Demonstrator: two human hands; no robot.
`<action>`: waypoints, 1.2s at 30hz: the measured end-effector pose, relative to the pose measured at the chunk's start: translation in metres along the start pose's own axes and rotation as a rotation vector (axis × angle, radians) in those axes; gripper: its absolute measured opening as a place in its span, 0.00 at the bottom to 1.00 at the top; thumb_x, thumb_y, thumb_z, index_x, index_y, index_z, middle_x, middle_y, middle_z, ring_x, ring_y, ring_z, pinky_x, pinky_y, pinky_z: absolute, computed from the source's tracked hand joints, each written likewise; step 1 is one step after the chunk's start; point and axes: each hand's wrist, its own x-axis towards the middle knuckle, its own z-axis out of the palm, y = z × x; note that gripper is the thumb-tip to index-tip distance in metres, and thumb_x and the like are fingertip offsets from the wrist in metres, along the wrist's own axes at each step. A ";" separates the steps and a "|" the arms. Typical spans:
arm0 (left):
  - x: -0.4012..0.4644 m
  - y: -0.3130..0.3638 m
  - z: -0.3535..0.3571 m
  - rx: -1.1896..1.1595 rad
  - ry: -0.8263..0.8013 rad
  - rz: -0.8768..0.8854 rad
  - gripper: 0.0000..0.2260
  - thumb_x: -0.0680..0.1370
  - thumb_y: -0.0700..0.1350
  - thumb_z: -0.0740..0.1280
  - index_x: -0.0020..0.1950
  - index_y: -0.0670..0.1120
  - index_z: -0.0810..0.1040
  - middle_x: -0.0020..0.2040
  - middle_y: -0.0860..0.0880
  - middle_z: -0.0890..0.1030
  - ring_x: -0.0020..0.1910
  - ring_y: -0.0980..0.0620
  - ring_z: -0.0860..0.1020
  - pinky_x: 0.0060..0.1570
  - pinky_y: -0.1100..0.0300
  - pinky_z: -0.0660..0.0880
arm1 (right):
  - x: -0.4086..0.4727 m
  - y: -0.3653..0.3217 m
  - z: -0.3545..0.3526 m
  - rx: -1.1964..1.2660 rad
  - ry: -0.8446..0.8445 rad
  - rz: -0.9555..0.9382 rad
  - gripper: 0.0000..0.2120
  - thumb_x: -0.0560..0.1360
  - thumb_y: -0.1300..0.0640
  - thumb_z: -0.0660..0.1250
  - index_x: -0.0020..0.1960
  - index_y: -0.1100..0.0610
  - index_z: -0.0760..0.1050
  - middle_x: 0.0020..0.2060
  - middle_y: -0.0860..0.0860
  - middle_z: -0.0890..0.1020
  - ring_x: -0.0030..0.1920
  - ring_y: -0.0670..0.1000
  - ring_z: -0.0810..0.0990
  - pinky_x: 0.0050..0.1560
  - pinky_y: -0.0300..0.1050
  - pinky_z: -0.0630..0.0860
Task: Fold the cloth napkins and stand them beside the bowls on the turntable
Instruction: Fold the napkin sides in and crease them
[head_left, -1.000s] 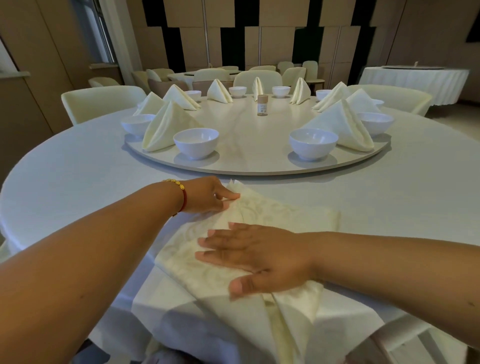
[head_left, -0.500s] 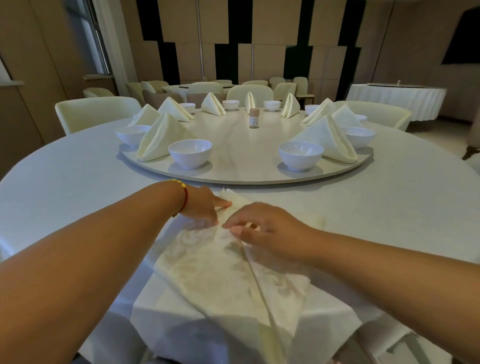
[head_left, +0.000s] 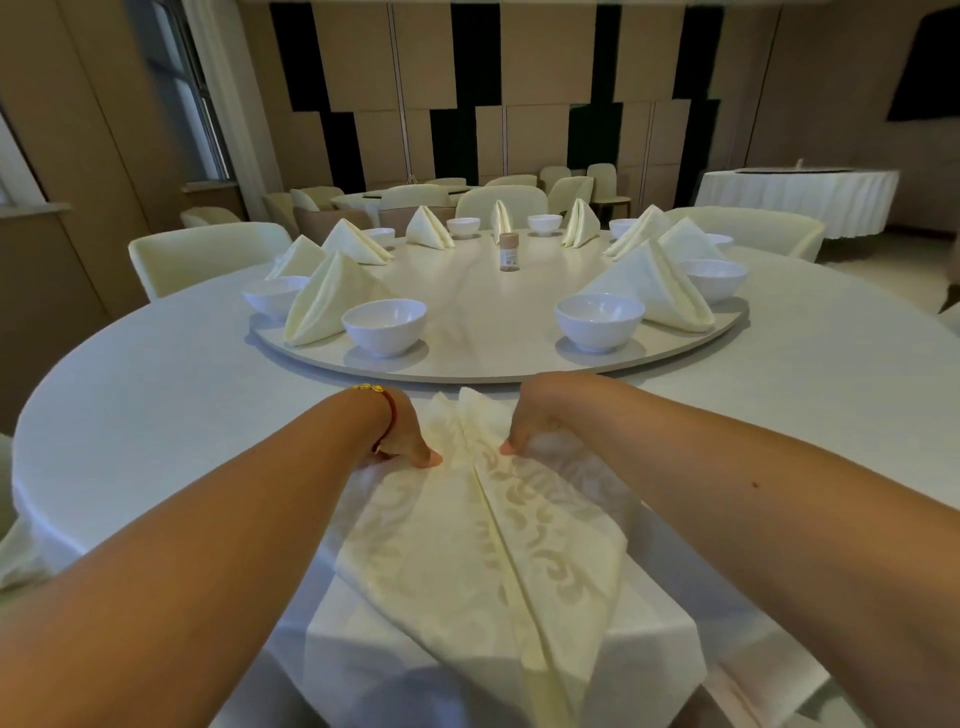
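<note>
Your right hand (head_left: 535, 426) has left the napkin's middle and moved to its right side, and both flaps now meet along a centre seam. Your hands sit apart, the left hand (head_left: 408, 441) pinching the left edge, the right gripping the other. The napkin (head_left: 483, 545) lies on the desk (head_left: 156, 395), just before the turntable (head_left: 488, 332) and its bowls (head_left: 385, 326).

The back wall (head_left: 519, 78) is clad in tan and dark panels. A window (head_left: 192, 104) stands at left. Cream chairs (head_left: 208, 254) ring the table (head_left: 156, 389). A second skirted table (head_left: 800, 200) stands far right on a pale floor (head_left: 893, 270).
</note>
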 end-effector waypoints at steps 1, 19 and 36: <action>-0.001 0.000 0.001 -0.004 0.002 0.003 0.21 0.74 0.58 0.69 0.51 0.40 0.77 0.42 0.45 0.77 0.43 0.47 0.74 0.47 0.58 0.73 | -0.001 0.000 0.000 0.000 -0.015 0.004 0.30 0.75 0.44 0.68 0.70 0.60 0.68 0.67 0.54 0.73 0.65 0.56 0.73 0.60 0.46 0.69; -0.008 -0.012 0.009 -0.312 0.680 0.184 0.17 0.74 0.58 0.68 0.43 0.44 0.72 0.40 0.49 0.74 0.47 0.45 0.77 0.42 0.56 0.67 | -0.017 0.014 -0.015 0.254 0.490 -0.136 0.16 0.72 0.49 0.73 0.45 0.58 0.71 0.38 0.50 0.73 0.42 0.53 0.74 0.41 0.43 0.68; -0.099 -0.010 -0.014 -0.303 0.758 0.367 0.21 0.72 0.59 0.70 0.35 0.41 0.75 0.31 0.47 0.74 0.31 0.52 0.71 0.32 0.56 0.66 | -0.124 0.047 -0.035 0.434 0.405 -0.185 0.13 0.70 0.48 0.75 0.45 0.57 0.80 0.38 0.52 0.81 0.38 0.50 0.79 0.35 0.40 0.72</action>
